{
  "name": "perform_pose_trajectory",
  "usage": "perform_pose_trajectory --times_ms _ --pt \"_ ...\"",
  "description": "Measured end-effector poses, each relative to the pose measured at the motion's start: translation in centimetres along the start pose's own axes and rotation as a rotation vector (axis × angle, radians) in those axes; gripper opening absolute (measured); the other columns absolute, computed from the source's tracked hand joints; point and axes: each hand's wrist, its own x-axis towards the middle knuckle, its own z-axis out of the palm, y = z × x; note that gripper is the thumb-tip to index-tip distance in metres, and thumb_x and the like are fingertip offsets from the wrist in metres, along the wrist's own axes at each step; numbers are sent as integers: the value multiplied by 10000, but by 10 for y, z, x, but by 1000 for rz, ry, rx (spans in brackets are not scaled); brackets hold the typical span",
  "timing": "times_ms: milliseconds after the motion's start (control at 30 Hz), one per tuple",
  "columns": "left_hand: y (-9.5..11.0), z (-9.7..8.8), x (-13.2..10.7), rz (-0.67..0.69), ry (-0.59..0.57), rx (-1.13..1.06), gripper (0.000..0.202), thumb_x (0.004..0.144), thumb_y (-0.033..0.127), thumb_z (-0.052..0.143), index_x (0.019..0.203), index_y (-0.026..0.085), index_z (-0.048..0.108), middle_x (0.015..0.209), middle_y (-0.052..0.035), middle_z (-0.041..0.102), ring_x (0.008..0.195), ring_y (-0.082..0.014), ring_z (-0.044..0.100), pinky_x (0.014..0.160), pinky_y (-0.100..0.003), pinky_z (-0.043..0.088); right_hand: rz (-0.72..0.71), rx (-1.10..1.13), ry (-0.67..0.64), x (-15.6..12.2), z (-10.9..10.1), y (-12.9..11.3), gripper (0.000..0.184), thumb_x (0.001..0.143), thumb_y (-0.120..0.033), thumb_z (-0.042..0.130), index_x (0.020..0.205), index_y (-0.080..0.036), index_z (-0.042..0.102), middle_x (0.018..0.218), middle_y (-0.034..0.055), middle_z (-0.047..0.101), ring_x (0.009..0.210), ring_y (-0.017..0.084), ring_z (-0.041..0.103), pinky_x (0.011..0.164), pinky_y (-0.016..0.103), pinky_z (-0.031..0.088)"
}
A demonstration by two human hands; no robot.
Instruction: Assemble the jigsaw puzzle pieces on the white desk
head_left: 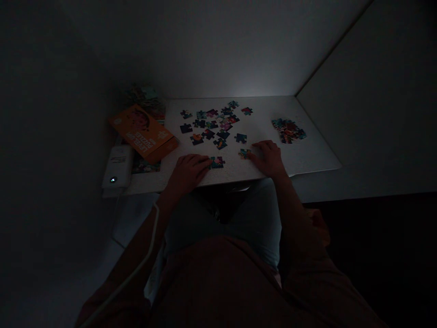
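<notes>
In the dim head view, my left hand (187,172) rests at the table's front edge, its fingers together and the tips on the left end of some joined jigsaw pieces (217,162). To the right, my right hand (268,157) has its thumb at the edge of a single jigsaw piece (244,153). Its index finger reaches out above that piece, apart from the thumb. Just beyond lies a dark blue jigsaw piece (241,138). Several loose jigsaw pieces (211,124) are spread farther back, face up.
A white table (307,157) stands against the wall. A heap of jigsaw pieces (289,130) lies on the right. On the left are an orange puzzle box (145,132), a white device (118,166) with a lit display and a cable, and a colourful printed sheet (146,166) under the box.
</notes>
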Motion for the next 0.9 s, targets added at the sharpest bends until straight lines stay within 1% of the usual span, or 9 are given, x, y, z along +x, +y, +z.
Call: perform_pose_trajectory --times_ms 133,267,400,533,733,800,900 --pt "0 0 0 -12 13 -12 369 1182 358 616 1497 390 805 1588 -60 802 1475 -334 693 1254 -599 489 0 -8 -10 1 1 1 513 1098 -668 651 1398 -274 783 1406 212 751 1333 457 689 1150 689 557" --pt "-2 1 1 -31 32 -13 345 1168 360 645 1457 390 831 1572 -57 815 1473 -329 712 1258 -613 510 4 -25 3 1 2 2 516 1094 -679 654 1393 -279 785 1402 206 753 1327 461 688 1142 695 560" --pt "-7 6 1 -5 60 -50 331 1174 376 640 1430 354 848 1550 -70 828 1449 -310 747 1272 -599 561 2 -31 0 0 2 2 508 1102 -679 643 1381 -278 782 1415 208 752 1311 452 693 1144 688 565" --pt "-12 13 0 22 86 -89 345 1182 373 631 1441 301 847 1538 -101 832 1486 -305 742 1299 -592 591 -9 -26 14 0 1 1 511 1101 -677 644 1369 -265 784 1406 210 753 1301 442 699 1157 676 564" --pt "-13 13 -2 27 63 -81 320 1175 358 648 1410 316 861 1556 -89 823 1508 -305 735 1323 -604 589 3 -14 12 0 0 -1 502 1092 -667 652 1367 -273 795 1388 207 756 1289 447 700 1143 683 569" --pt "-11 12 -3 25 75 -76 308 1173 355 650 1382 312 872 1560 -94 819 1493 -305 741 1313 -592 599 -3 -16 12 0 0 -1 501 1098 -666 645 1371 -273 794 1392 206 754 1288 442 701 1137 675 574" --pt "-10 12 -4 14 102 -63 296 1167 354 659 1352 294 882 1584 -120 798 1453 -311 757 1257 -563 639 -11 -28 14 0 1 0 492 1106 -654 639 1371 -269 791 1392 207 757 1285 439 706 1132 668 577"
